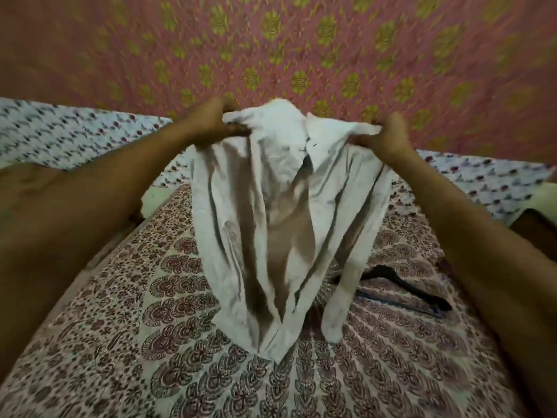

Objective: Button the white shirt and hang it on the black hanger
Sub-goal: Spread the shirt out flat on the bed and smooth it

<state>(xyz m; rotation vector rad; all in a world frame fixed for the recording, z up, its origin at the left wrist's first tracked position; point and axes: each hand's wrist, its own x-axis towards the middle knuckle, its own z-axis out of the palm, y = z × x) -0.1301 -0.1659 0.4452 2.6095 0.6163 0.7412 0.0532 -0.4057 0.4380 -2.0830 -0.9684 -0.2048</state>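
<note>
The white shirt [271, 212] hangs in the air above the bed, held up by its shoulders with the collar at the top. My left hand [215, 122] grips the left shoulder of the shirt. My right hand [388, 137] grips the right shoulder. The shirt front falls in loose folds and its hem tip reaches the bedsheet; one sleeve dangles at the right. The black hanger [404, 288] lies flat on the bed to the right, partly hidden behind the shirt's sleeve. The frame is blurred by motion.
The bed is covered with a brown paisley-print sheet [150, 312]. A white floral cloth [60, 134] lies along the far side. A pink curtain with yellow flowers [301, 49] hangs behind.
</note>
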